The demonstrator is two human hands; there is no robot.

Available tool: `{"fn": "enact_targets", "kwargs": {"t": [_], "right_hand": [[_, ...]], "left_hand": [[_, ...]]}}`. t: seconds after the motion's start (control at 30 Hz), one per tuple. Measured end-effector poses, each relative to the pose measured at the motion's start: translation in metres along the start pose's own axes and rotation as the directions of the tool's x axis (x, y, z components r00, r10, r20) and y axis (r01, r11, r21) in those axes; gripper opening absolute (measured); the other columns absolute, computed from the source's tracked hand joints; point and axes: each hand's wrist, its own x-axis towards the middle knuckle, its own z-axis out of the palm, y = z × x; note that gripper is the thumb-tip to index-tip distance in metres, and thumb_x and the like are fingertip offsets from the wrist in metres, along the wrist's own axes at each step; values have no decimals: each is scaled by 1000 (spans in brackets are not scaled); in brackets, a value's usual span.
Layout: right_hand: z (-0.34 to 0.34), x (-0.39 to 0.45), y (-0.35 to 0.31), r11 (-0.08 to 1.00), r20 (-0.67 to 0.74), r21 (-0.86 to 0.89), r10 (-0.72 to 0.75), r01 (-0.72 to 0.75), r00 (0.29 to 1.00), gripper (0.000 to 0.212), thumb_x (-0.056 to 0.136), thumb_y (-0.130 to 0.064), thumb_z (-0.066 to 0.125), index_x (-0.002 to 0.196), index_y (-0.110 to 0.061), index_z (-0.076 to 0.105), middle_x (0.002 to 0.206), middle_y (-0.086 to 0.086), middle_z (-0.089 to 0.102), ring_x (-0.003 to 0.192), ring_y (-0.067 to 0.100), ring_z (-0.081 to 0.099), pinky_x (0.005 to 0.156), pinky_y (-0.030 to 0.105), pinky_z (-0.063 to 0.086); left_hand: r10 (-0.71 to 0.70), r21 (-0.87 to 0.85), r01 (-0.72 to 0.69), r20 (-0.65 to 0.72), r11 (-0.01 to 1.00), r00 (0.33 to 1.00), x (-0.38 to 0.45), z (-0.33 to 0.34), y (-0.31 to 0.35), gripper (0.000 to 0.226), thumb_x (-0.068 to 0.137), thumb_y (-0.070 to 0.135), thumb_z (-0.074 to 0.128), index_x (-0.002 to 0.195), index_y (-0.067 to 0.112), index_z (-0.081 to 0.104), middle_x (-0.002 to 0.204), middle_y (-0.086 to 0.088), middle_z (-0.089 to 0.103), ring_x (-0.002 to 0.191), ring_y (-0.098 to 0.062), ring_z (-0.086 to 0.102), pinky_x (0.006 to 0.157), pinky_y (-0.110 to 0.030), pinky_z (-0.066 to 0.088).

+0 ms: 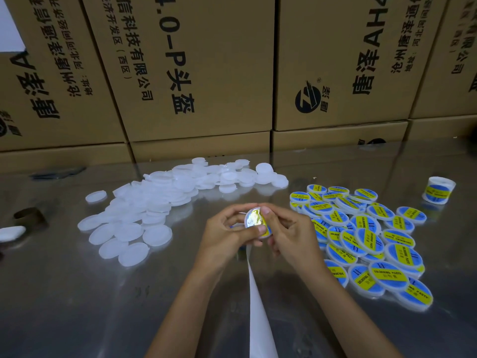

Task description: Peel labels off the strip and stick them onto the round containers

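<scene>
Both hands meet above the middle of the shiny metal table. My left hand and my right hand together grip one round container with a blue and yellow label on it, tilted on edge. The white backing strip hangs down from between my hands toward the near edge. A heap of plain white round containers lies to the left. Labelled containers are piled to the right.
A roll of labels stands at the far right. A brown ring and a white object lie at the left edge. Stacked cardboard boxes wall off the back of the table.
</scene>
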Motion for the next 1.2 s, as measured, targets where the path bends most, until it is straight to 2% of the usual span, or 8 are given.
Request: {"fn": "enact_targets", "kwargs": {"t": [0.1, 0.2, 0.3, 0.4, 0.53, 0.8, 1.1, 1.2], "right_hand": [[1, 1, -1, 999, 55, 15, 29, -30, 998, 21, 100, -26, 56, 100, -19, 76, 50, -5, 57, 43, 12, 48, 35, 26, 41], [1, 1, -4, 998, 158, 32, 52, -58, 986, 14, 92, -31, 67, 104, -25, 73, 57, -4, 63, 45, 10, 48, 37, 25, 41], [3, -1, -3, 994, 279, 51, 83, -101, 957, 29, 82, -17, 80, 107, -22, 66, 69, 4, 71, 47, 6, 51, 40, 20, 39], [3, 0, -3, 994, 230, 55, 80, -95, 970, 30, 78, -12, 82, 102, -14, 64, 63, 2, 70, 45, 2, 53, 42, 10, 37], [-1, 2, -3, 999, 145, 19, 33, -36, 989, 22, 84, -21, 78, 96, -9, 65, 53, 4, 65, 37, 4, 46, 40, 13, 35], [-2, 5, 0, 999, -72, 20, -29, 30, 997, 13, 93, -16, 67, 86, -6, 64, 52, 0, 63, 41, 5, 52, 43, 17, 38], [-1, 5, 5, 999, -80, -8, -42, 42, 996, 11, 93, -18, 67, 85, -11, 64, 60, 2, 69, 50, 6, 62, 48, 15, 42], [0, 5, 7, 1000, -56, -19, -9, 8, 998, 9, 92, -26, 68, 89, -18, 65, 61, 0, 70, 53, 9, 65, 51, 23, 48]], "left_hand": [[-13, -22, 11, -89, 1000, 996, 0, -2, 0, 28, 75, -1, 82, 101, 8, 75, 86, -15, 76, 68, -27, 75, 55, -24, 57], [-32, -77, 20, -154, 997, 988, 1, -2, -1, 20, 79, 4, 80, 97, 4, 72, 85, -18, 75, 62, -24, 73, 49, -23, 55], [-32, -92, 14, -193, 996, 981, 1, -4, -2, 15, 82, 9, 79, 93, 1, 72, 82, -18, 76, 58, -19, 70, 45, -23, 53], [-31, -71, 18, -184, 997, 982, 0, -2, -1, 14, 84, 15, 78, 88, 2, 74, 78, -15, 75, 51, -19, 67, 42, -23, 51], [-15, -33, 11, -133, 999, 991, 0, 1, 1, 10, 92, 15, 69, 91, 7, 75, 78, -9, 77, 46, -20, 65, 43, -23, 52], [-19, -87, 25, 69, 996, 997, -1, 6, 1, 26, 92, -4, 63, 115, 5, 70, 101, -15, 76, 74, -25, 72, 59, -27, 59], [-27, -87, 34, 88, 996, 996, -2, 6, 2, 33, 88, -9, 66, 119, 5, 69, 107, -16, 75, 79, -25, 73, 59, -29, 60], [-24, -92, 28, 47, 995, 999, -2, 6, 2, 31, 87, -8, 68, 115, 6, 71, 102, -13, 76, 73, -24, 73, 57, -28, 59]]}}
